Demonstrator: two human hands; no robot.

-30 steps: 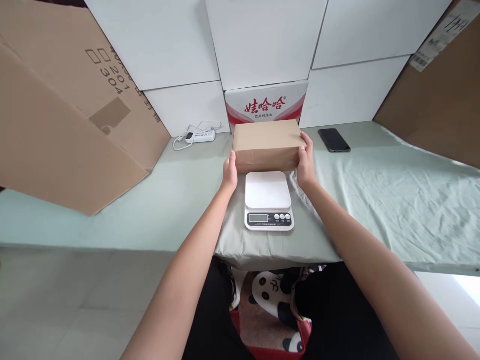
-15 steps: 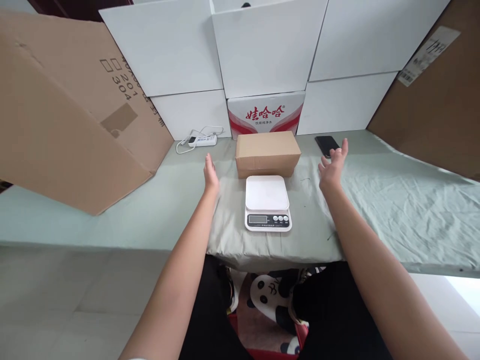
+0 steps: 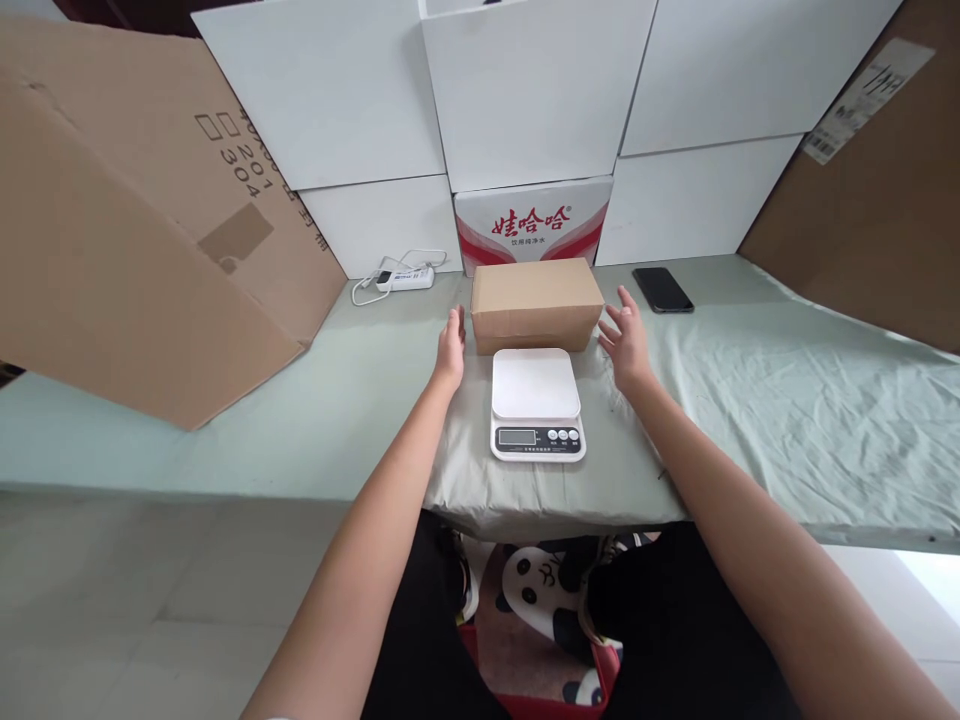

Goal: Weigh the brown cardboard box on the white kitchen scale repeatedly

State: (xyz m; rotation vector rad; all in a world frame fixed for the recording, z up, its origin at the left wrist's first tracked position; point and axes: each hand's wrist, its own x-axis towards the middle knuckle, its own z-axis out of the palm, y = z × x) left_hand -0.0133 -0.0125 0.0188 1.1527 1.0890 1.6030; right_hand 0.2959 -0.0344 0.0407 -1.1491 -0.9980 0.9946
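A brown cardboard box [image 3: 537,306] lies closed on the green cloth, just behind a white kitchen scale [image 3: 536,400]. The scale's platform is bare, and its display and buttons face me. Close to the box's left end is my left hand [image 3: 451,343], open, with its fingers pointing forward. On the opposite end, my right hand [image 3: 625,338] stands open with spread fingers, its tips near the box's right side. Neither hand holds anything; whether the fingers touch the box I cannot tell.
A black phone [image 3: 663,289] lies at the back right. Toward the back left sits a white power strip [image 3: 406,279] with its cable. White boxes [image 3: 534,90] and a printed carton [image 3: 533,225] wall off the back. Large cardboard sheets stand at left [image 3: 142,220] and right [image 3: 862,210].
Both hands have moved inward, the left one rightward and the right one leftward, to the two ends of the cardboard box. The phone is now uncovered.
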